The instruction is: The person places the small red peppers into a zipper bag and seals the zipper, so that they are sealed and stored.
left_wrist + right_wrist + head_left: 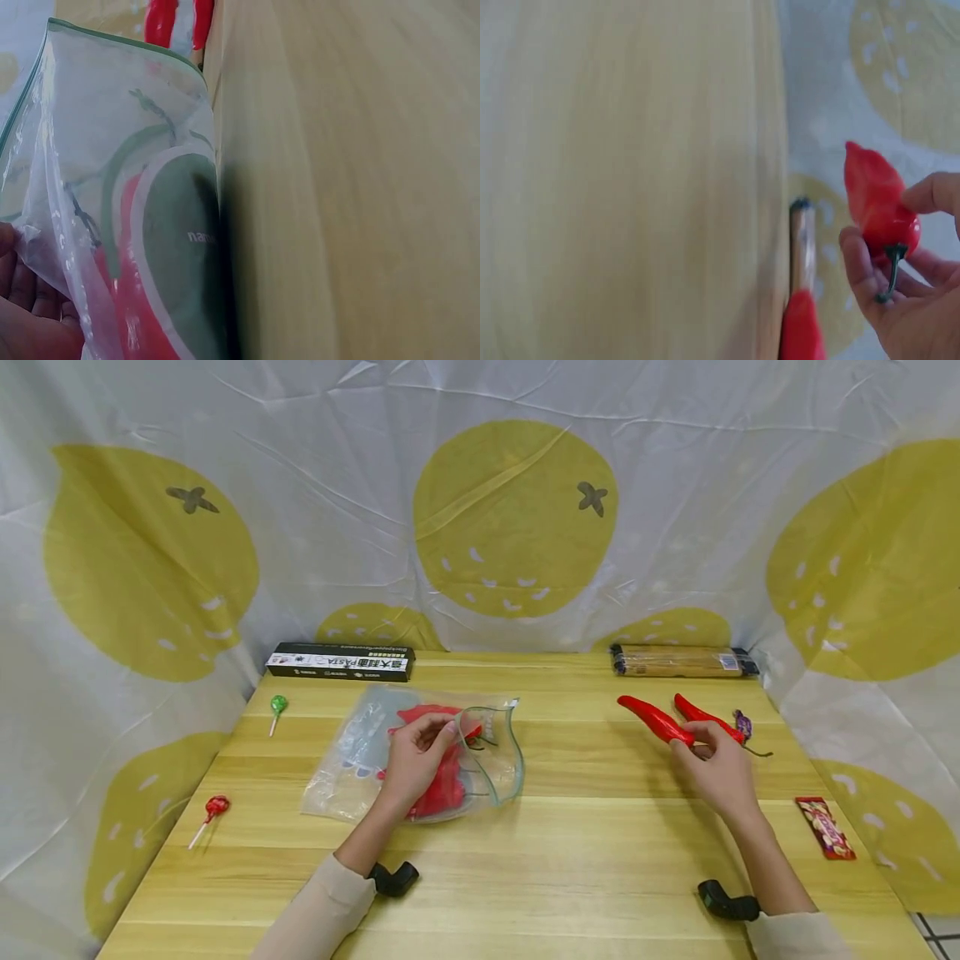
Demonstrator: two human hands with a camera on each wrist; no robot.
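My left hand (417, 758) pinches the upper side of a clear zip bag (337, 785) near its mouth. The bag lies with its green-edged opening (517, 752) facing right and gaping. Inside it are red chili peppers (442, 789) with dark green stems, also seen through the plastic in the left wrist view. My right hand (720, 768) holds a red chili pepper (877, 191) by its stem end, between thumb and fingers; its tip points up and left in the head view. Just behind that hand, another red chili pepper (705, 716) lies on the table.
At the back stand a black pasta box (341, 662) on the left and a pack of noodles or sticks (682, 661) on the right. A green lollipop (278, 704) and a red lollipop (217, 807) lie left. A purple candy (742, 723) and a red packet (825, 828) lie right.
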